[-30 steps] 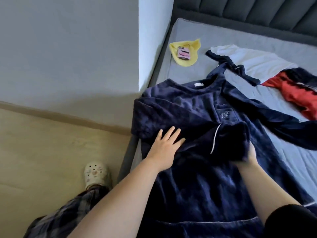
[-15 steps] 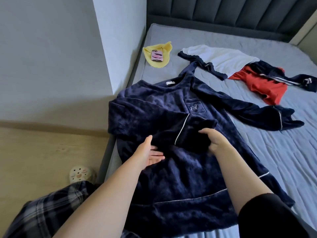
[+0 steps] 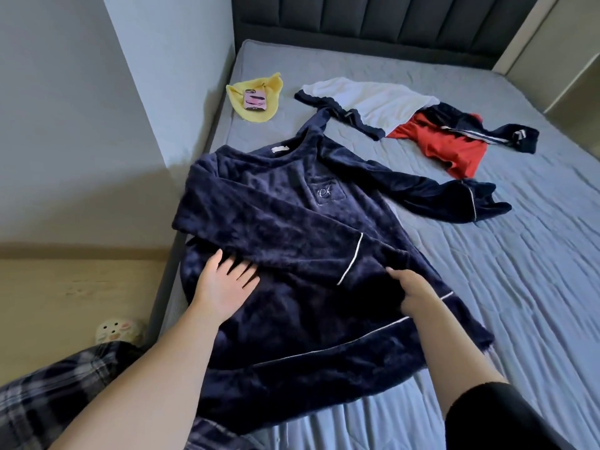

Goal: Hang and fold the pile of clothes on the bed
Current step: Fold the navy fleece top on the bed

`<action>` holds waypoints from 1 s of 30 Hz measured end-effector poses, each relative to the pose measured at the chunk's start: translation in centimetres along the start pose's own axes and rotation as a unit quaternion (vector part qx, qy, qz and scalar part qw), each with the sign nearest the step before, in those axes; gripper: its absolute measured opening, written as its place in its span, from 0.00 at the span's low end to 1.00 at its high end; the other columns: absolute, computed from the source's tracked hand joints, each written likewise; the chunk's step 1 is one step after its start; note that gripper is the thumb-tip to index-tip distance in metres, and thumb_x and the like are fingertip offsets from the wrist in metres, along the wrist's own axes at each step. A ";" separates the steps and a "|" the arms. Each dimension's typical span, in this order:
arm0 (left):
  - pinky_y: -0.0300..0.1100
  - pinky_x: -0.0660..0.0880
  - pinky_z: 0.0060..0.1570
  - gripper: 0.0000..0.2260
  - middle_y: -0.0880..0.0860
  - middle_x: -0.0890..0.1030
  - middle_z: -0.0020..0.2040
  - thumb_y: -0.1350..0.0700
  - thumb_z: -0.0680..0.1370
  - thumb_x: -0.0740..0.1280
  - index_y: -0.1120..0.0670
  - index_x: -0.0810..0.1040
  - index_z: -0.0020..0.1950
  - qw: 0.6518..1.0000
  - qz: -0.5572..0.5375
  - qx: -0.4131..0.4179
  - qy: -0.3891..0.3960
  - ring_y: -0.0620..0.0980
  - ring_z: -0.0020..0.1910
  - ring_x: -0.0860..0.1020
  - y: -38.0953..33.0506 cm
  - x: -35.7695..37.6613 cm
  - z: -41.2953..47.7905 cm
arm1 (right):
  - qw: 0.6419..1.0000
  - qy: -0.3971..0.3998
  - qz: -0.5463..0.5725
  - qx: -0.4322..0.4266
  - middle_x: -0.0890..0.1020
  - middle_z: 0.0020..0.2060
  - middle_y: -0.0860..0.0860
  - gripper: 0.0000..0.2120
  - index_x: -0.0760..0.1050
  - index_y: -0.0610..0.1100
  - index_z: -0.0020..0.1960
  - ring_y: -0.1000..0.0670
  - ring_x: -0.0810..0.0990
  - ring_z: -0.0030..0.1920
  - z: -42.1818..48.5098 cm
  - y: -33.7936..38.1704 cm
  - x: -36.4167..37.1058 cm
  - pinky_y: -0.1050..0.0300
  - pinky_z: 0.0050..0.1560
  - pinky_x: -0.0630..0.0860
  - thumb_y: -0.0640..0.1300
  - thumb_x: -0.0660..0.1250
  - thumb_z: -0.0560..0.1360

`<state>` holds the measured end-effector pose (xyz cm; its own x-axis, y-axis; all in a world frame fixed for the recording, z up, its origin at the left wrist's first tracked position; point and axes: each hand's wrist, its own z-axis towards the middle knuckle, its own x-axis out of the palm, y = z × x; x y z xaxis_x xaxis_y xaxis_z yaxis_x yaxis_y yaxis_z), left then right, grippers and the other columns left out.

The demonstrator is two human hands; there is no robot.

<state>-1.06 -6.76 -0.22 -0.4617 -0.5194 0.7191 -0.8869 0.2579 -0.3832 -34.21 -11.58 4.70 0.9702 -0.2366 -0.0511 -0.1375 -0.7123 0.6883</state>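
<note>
A navy fleece top lies face up on the grey bed, neck toward the headboard. One sleeve is folded across its chest, and the other sleeve stretches out to the right. My left hand presses flat on the body of the top just below the folded sleeve, fingertips tucked under the sleeve's edge. My right hand grips the cuff end of the folded sleeve, beside its white piping, fingers curled into the fabric.
A white, navy and red garment lies spread further up the bed. A yellow cloth with a pink phone on it sits near the wall corner. The bed's left edge meets a floor with a light clog.
My left hand has slid off the top of the folded sleeve to just below it. My right hand has carried the cuff to the right and lower, laying the sleeve flatter across the chest.
</note>
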 end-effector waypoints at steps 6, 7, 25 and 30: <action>0.56 0.67 0.63 0.22 0.60 0.76 0.62 0.47 0.81 0.59 0.55 0.66 0.72 1.000 0.019 0.008 -0.012 0.59 0.60 0.75 0.1 0.0 0.0 | 0.992 -0.085 -0.041 -0.082 0.84 0.45 0.44 0.11 0.74 0.39 0.58 0.45 0.83 0.44 -0.3 -1.0 -1.1 0.53 0.45 0.80 0.40 0.67 0.76; 0.56 0.67 0.63 0.21 0.60 0.76 0.62 0.48 0.81 0.59 0.56 0.67 0.71 1.000 0.022 0.006 -0.011 0.59 0.60 0.75 0.1 -0.2 0.1 | 0.967 -0.153 -0.180 -0.094 0.81 0.53 0.40 0.18 0.71 0.37 0.63 0.41 0.80 0.52 -0.2 -1.0 -0.8 0.50 0.51 0.77 0.39 0.67 0.75; 0.56 0.70 0.64 0.28 0.57 0.77 0.65 0.42 0.76 0.65 0.54 0.69 0.72 0.995 -0.021 0.025 0.095 0.58 0.65 0.74 -5.3 1.1 3.3 | 0.734 -0.035 -0.626 -0.262 0.41 0.78 0.48 0.32 0.42 0.48 0.78 0.48 0.39 0.77 5.4 -3.5 16.4 0.36 0.72 0.40 0.59 0.48 0.80; 0.54 0.65 0.68 0.29 0.57 0.70 0.71 0.38 0.78 0.59 0.54 0.64 0.74 0.982 -0.003 0.041 0.187 0.58 0.70 0.69 -7.3 2.4 4.8 | 0.742 -0.020 -0.636 -0.210 0.40 0.78 0.49 0.34 0.40 0.49 0.78 0.48 0.38 0.77 6.8 -2.5 16.8 0.35 0.71 0.39 0.59 0.51 0.79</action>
<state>4.37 -13.85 1.52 -0.4431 -0.1821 0.8778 -0.8926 0.1808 -0.4131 -18.95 -18.21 -2.82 0.2534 0.4259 -0.8686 0.9673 -0.1084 0.2291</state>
